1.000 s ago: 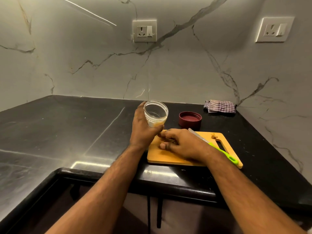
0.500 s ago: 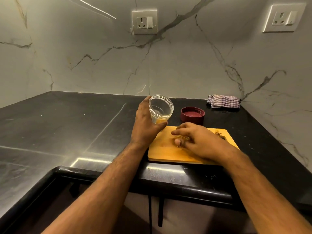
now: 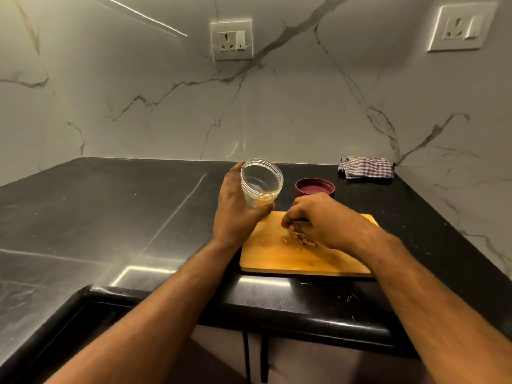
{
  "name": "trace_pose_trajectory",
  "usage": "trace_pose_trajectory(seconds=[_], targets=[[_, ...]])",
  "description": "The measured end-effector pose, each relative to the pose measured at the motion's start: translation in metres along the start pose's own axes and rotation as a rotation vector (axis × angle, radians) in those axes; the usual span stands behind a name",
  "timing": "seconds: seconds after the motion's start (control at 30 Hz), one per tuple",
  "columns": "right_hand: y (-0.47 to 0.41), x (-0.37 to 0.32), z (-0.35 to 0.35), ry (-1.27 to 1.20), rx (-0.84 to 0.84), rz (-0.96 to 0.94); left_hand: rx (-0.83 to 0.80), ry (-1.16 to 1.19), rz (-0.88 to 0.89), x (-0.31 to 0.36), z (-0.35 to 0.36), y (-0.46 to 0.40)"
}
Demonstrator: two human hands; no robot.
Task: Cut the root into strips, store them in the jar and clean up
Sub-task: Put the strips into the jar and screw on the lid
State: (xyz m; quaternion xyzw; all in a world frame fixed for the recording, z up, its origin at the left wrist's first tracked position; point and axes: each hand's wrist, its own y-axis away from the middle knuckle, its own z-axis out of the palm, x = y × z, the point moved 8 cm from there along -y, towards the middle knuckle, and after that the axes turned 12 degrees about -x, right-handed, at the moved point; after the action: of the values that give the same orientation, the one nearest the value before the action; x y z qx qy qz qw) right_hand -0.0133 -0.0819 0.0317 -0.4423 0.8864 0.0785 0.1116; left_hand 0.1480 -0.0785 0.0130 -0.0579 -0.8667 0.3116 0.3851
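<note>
Two hands logged. My left hand (image 3: 235, 207) gripped the clear jar (image 3: 261, 182), tilted beside the cutting board (image 3: 277, 256), a few yellow strips already inside. My right hand (image 3: 318, 220) pinched up more strips (image 3: 297, 237) from the board. Cutting looked finished; loading partway. Outstanding: maroon lid (image 3: 315, 187), cloth (image 3: 365, 167), cleanup.

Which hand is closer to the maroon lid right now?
Right. The right hand works on the cutting board just in front of the maroon lid, gathering root strips. The left hand is farther to the lid's left, holding the jar.
</note>
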Motion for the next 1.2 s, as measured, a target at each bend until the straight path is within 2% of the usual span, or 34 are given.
trace_pose_trajectory(seconds=[0.1,0.23,0.33,0.47,0.7,0.93,1.1,1.2], targets=[[0.000,-0.001,-0.022,-0.040,0.068,-0.050,-0.025,0.049,0.023,0.000,0.001,-0.005],[0.000,-0.007,-0.064,-0.138,0.390,-0.188,-0.101,0.098,0.063,0.004,0.010,-0.013],[-0.013,-0.009,-0.077,-0.113,0.583,-0.189,-0.140,0.116,0.080,0.004,0.015,-0.017],[-0.038,-0.011,-0.059,-0.005,0.530,-0.179,-0.129,0.159,0.096,0.001,0.016,-0.017],[-0.038,-0.002,-0.062,-0.009,0.631,-0.182,-0.134,0.123,0.061,-0.007,0.019,-0.023],[-0.025,0.000,-0.058,-0.011,0.589,-0.197,-0.148,0.079,0.064,-0.001,0.019,-0.019],[-0.004,0.007,-0.044,-0.090,0.367,-0.253,-0.151,0.077,0.067,0.001,0.017,-0.017],[0.001,0.025,-0.025,-0.171,0.119,-0.115,-0.143,0.049,0.064,0.002,0.017,-0.017]])
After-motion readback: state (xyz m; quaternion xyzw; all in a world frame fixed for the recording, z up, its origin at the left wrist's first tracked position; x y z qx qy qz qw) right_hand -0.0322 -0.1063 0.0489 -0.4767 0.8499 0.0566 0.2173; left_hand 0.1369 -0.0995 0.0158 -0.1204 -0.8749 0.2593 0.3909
